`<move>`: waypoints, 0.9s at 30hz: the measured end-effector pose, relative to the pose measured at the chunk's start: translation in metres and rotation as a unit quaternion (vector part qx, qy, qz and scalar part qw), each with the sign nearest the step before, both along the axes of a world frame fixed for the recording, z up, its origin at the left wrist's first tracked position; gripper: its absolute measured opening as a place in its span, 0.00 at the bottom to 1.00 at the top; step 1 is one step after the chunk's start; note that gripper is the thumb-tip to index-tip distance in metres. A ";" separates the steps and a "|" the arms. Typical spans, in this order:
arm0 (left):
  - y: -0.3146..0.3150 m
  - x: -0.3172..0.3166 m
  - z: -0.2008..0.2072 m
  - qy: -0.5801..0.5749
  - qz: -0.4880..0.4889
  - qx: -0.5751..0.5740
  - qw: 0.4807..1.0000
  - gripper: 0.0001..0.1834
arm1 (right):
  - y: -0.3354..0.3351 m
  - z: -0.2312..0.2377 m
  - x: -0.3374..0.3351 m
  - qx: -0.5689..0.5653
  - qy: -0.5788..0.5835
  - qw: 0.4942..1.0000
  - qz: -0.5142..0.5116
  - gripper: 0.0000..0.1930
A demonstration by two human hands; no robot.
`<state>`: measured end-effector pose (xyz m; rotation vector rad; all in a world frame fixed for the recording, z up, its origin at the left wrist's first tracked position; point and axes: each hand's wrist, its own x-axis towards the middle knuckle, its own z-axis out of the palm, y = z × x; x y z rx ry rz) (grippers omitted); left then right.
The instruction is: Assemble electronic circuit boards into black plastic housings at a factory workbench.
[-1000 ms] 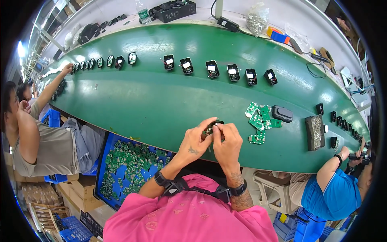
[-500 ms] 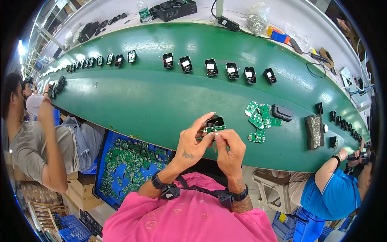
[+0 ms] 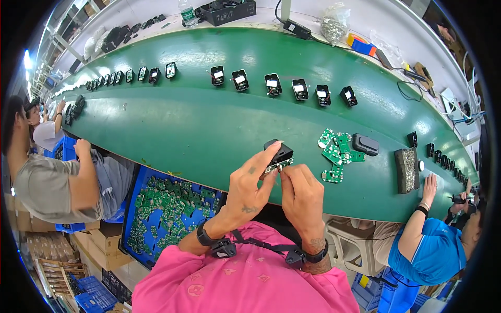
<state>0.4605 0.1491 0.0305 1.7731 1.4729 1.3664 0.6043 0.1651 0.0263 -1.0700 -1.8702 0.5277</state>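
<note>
My left hand [image 3: 248, 193] is closed around a small black plastic housing [image 3: 279, 151], held tilted above the bench's near edge. A green circuit board [image 3: 285, 164] shows along the housing's lower side. My right hand [image 3: 302, 195] is pinched at that board's edge; whatever tiny piece sits between its fingertips is hidden. To the right of my hands lies a loose pile of green circuit boards [image 3: 332, 153], with a rounded black case [image 3: 365, 145] beside it. Farther back stands a spaced row of black housings [image 3: 273, 84] with white patches inside.
Below the bench edge at left, a blue tray [image 3: 154, 221] holds many green boards. A dark block with a speckled top [image 3: 405, 171] stands at right. Co-workers sit on both sides, one in a blue shirt [image 3: 425, 250]. A box [image 3: 229, 14] and bottle [image 3: 188, 13] line the back ledge.
The housing has turned in my left hand, its opening no longer facing up toward me. The left co-worker's raised arm has come down; the right co-worker's hand now reaches onto the bench.
</note>
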 end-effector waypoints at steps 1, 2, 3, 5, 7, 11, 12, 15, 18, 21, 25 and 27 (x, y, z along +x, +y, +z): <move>0.000 0.000 0.002 0.009 -0.007 -0.008 1.000 0.28 | 0.000 0.001 0.001 0.000 0.000 1.000 0.000 0.02; -0.001 -0.001 0.003 0.018 -0.013 -0.016 1.000 0.28 | 0.000 0.001 0.002 -0.003 0.000 1.000 0.005 0.02; 0.000 -0.002 0.003 0.018 -0.013 -0.016 1.000 0.28 | 0.000 0.001 0.003 -0.007 0.001 1.000 0.010 0.02; 0.002 -0.004 0.002 0.100 -0.020 0.029 0.994 0.29 | 0.002 0.001 0.007 -0.029 0.007 0.999 0.024 0.02; 0.001 -0.007 0.001 0.152 -0.022 0.052 0.987 0.30 | 0.004 0.002 0.011 -0.051 0.014 0.998 0.039 0.02; 0.001 -0.004 0.001 0.207 -0.017 0.078 0.975 0.31 | 0.006 0.005 0.011 -0.086 0.037 0.995 0.042 0.02; 0.002 -0.004 0.000 0.207 -0.017 0.080 0.975 0.31 | 0.007 0.004 0.010 -0.084 0.038 0.995 0.033 0.02; 0.004 -0.003 -0.006 0.207 -0.005 0.080 0.975 0.29 | 0.011 -0.006 0.006 -0.066 0.047 0.996 0.022 0.03; 0.009 -0.011 -0.010 -0.159 -0.078 -0.188 0.966 0.27 | 0.008 -0.010 0.006 -0.134 0.104 0.985 -0.014 0.05; 0.005 -0.009 -0.012 -0.207 -0.100 -0.160 0.960 0.29 | 0.006 -0.026 0.009 -0.186 0.136 0.972 -0.040 0.07; 0.011 -0.011 -0.029 -0.214 -0.180 -0.161 0.947 0.32 | -0.001 -0.030 0.015 -0.252 0.148 0.955 -0.052 0.07; 0.010 -0.017 -0.025 -0.178 -0.182 -0.206 0.945 0.37 | -0.004 -0.037 0.019 -0.180 0.073 0.978 -0.079 0.07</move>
